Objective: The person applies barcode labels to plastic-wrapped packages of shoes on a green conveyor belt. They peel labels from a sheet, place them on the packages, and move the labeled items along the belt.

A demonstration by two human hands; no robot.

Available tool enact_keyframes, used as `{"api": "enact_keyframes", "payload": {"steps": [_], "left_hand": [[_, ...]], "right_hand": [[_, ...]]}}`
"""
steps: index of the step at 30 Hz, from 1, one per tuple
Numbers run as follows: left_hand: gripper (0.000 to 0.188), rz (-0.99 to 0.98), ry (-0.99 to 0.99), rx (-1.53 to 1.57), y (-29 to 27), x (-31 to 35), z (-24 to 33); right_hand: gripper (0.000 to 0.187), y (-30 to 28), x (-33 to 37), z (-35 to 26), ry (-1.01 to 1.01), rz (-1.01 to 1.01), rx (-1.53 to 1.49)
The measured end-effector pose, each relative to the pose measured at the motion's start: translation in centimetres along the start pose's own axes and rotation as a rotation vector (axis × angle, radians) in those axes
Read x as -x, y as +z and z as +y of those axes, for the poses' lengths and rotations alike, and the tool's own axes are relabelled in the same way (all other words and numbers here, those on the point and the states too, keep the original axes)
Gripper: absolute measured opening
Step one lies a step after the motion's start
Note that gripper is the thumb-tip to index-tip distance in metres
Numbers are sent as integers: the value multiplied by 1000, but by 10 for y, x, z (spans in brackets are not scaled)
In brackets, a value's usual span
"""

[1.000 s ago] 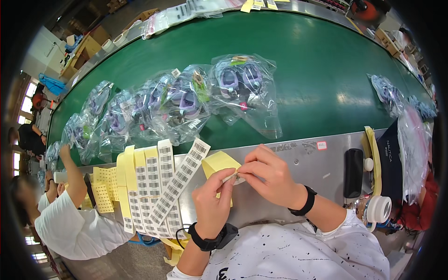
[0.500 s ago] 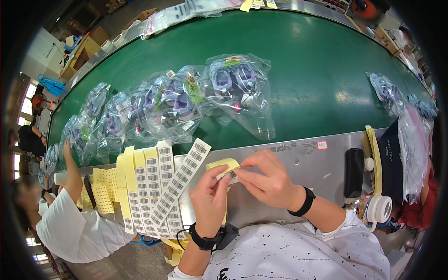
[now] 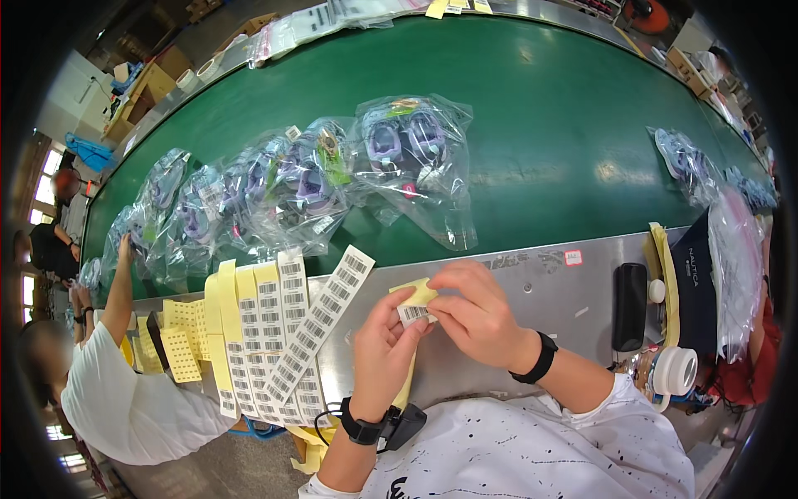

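My left hand [image 3: 384,341] is closed on a barcode label strip [image 3: 413,313], white with yellow backing, whose tail hangs down below the hand. Pinched together, the fingers of my right hand [image 3: 480,320] are at the strip's right edge; whether a loose label is between them cannot be made out. Just left of my hands, several barcode label sheets [image 3: 268,324] lie side by side over the metal ledge [image 3: 532,316], with one label strip [image 3: 326,320] slanting across them. Beyond them, clear bags of purple-blue shoes [image 3: 407,141] lie on the green conveyor belt [image 3: 549,108].
On the ledge's right stand a black case [image 3: 629,308] and a dark blue box [image 3: 692,270], with a clear bottle [image 3: 672,372] near my right elbow. At left, a co-worker in a white shirt [image 3: 137,407] reaches to the bagged shoes. Plastic bags [image 3: 303,29] lie along the far edge.
The bagged shoes have shifted slightly left with the belt. My left hand has moved a little right and down, and the strip's barcode face now shows more fully.
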State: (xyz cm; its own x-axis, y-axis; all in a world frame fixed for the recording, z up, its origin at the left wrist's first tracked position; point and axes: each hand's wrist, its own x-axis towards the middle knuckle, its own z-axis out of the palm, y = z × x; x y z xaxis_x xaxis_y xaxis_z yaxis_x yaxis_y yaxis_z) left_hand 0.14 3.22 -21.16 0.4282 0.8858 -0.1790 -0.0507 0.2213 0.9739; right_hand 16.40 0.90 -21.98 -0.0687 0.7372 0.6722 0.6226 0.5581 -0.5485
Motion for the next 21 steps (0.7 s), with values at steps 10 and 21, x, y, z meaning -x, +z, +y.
{"api": "enact_keyframes", "payload": {"steps": [10, 21], "left_hand": [[43, 12, -109, -119, -19, 6, -42], [36, 14, -3, -126, -5, 10, -84]], "right_hand": [[6, -46, -47, 38, 667, 217, -593], [19, -71, -122, 310, 1304, 30, -806]]}}
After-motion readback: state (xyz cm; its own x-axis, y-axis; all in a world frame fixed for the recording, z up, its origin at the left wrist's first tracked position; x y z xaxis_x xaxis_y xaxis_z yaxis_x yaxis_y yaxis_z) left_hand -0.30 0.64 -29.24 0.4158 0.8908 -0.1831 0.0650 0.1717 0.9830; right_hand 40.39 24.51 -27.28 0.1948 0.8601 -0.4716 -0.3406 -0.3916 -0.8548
